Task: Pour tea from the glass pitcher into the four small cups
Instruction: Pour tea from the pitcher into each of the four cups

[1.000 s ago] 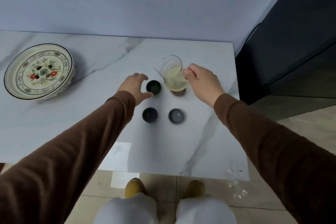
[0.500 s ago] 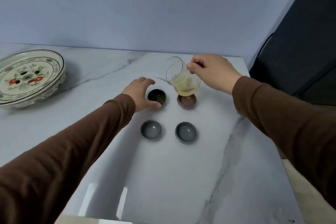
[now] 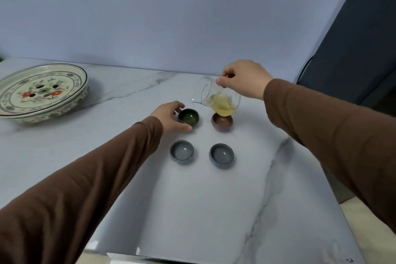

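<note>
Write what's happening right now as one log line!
right hand tilts glass pitcher, spout toward green cup | left hand steadies green cup | no stream seen

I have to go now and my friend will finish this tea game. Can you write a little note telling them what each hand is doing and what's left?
Right hand: holds the glass pitcher in the air, tilted, spout toward the dark green cup.
Left hand: steadies that green cup on the marble table.
Other cups: brown cup under the pitcher, two grey cups nearer you.
Done: pitcher lifted and tipped; no stream of tea shows yet.
Left: pour into the cups. Whether any already holds tea is unclear.
</note>
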A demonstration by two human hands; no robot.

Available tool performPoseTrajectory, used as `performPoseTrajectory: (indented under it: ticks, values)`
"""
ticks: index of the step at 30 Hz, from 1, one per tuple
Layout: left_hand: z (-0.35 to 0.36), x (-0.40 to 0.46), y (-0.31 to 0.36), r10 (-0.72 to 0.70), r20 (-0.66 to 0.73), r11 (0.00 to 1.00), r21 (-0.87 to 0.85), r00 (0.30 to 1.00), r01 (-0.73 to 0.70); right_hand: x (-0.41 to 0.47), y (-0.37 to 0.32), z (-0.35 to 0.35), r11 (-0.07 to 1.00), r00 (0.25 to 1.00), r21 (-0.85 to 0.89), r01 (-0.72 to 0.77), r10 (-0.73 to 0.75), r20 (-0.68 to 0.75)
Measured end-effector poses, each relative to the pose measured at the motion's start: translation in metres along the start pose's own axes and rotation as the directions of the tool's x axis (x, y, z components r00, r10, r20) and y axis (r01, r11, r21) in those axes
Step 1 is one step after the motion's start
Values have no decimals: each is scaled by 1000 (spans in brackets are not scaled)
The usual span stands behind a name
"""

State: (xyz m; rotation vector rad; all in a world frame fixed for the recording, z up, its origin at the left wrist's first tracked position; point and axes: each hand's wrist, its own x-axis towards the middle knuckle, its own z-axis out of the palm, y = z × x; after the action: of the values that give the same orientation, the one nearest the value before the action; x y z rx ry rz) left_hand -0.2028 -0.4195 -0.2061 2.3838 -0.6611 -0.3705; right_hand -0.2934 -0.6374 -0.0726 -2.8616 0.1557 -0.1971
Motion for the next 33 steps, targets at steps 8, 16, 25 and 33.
performPoseTrajectory:
  ticks: [8, 16, 25, 33]
  values:
    - [8, -2, -1, 14, -33, 996, -83, 999, -16, 4, -10, 2, 992, 1000, -123, 21, -18, 25]
    - [11, 2, -10, 0, -59, 988, -156, 998, -10, 9, -22, 0, 963, 995, -256, 85, -69, 68]
    - [14, 3, -11, -26, -66, 983, -183, 997, 13, 18, -37, 2, 916, 989, -374, 145, -121, 87]
    - [14, 4, -12, -30, -55, 984, -176, 998, 20, 21, -47, 1, 879, 987, -448, 162, -138, 86]
